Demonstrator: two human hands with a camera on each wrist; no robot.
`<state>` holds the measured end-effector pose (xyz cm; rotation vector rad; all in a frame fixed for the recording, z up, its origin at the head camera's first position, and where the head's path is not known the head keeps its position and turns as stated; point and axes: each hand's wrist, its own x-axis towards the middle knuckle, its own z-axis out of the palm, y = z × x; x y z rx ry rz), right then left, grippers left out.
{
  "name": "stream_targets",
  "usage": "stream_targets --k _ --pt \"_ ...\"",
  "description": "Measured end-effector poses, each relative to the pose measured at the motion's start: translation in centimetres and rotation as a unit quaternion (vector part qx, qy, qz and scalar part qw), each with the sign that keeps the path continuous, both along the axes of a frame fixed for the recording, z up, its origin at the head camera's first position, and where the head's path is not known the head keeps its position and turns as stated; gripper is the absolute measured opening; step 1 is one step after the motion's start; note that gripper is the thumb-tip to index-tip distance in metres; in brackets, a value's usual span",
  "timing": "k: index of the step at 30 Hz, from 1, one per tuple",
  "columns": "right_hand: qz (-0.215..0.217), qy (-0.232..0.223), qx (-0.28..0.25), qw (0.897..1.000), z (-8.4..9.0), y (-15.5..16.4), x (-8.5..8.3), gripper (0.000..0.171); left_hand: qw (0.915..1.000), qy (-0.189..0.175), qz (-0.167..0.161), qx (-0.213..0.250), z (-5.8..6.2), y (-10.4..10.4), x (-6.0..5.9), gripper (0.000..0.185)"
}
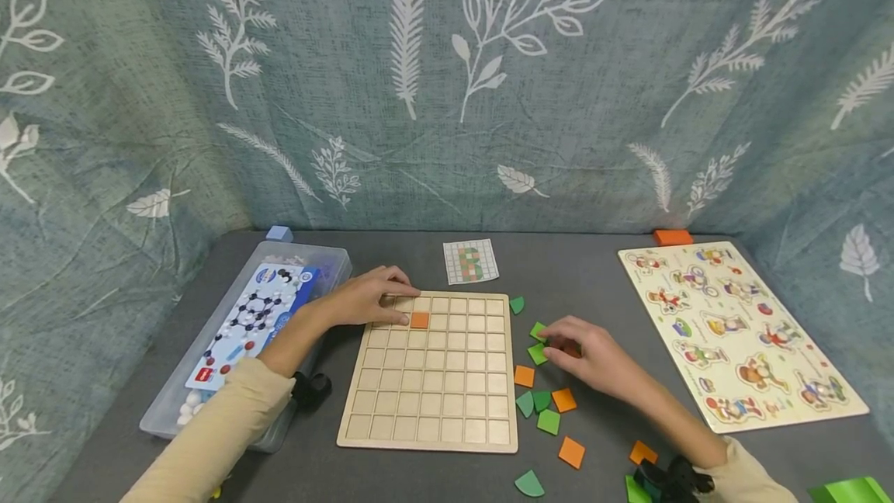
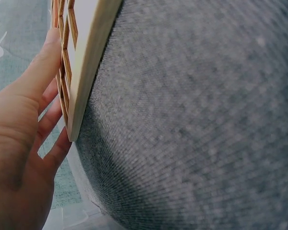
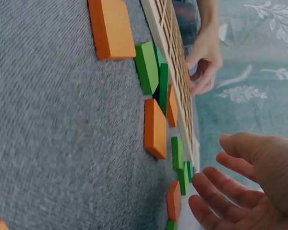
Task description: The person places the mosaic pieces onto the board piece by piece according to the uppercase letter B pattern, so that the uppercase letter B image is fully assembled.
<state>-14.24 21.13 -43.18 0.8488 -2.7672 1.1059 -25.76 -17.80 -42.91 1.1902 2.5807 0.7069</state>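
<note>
My left hand (image 1: 365,298) rests at the far left corner of the wooden grid board (image 1: 427,445), its thumb beside a single orange square tile (image 1: 419,320) lying in the board. In the left wrist view the thumb lies over the board's grid, while the other fingers reach along its edge. Right of the board, my right hand (image 1: 585,349) hovers at two light green square tiles, one farther (image 1: 536,332) and one nearer (image 1: 536,355). Its fingers are loosely bent, and the right wrist view shows nothing between thumb and fingers.
Loose orange tiles (image 1: 571,452) and green pieces (image 1: 529,483) lie right of the board. Behind it is a printed pattern card (image 1: 449,264). A plastic box (image 1: 164,402) stands on the left, a picture puzzle board (image 1: 698,332) on the right. A patterned curtain (image 1: 447,169) hangs behind.
</note>
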Motion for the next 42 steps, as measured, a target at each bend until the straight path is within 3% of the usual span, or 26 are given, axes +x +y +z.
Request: stream_targets --k 11,20,28,33,37,42 --pt "-0.013 0.013 0.057 0.998 -1.0 0.3 -2.1 0.022 0.9999 -0.006 0.001 0.009 0.0 -0.1 -0.2 0.046" --pt "0.051 0.062 0.164 0.983 -0.3 -0.2 -4.0 0.015 0.9998 -0.017 0.006 0.005 -0.1 -0.3 -0.3 0.047" --pt "0.030 0.064 0.148 0.987 -0.7 -0.4 -3.9 0.012 0.9996 -0.026 0.007 0.005 -0.2 -0.2 -0.3 0.046" --pt "0.006 0.034 0.096 0.995 -0.5 -0.7 -3.8 0.016 0.9996 -0.028 0.009 0.003 -0.1 -0.2 -0.1 0.047" --pt "0.023 0.019 0.057 0.998 0.0 -1.8 -3.7 0.017 0.9996 -0.028 0.009 0.006 -0.1 -0.2 -0.1 0.047" --pt "0.054 0.013 0.057 0.997 0.2 -3.6 -3.9 0.018 0.9996 -0.026 0.008 0.007 -0.1 -0.1 -0.1 0.047"
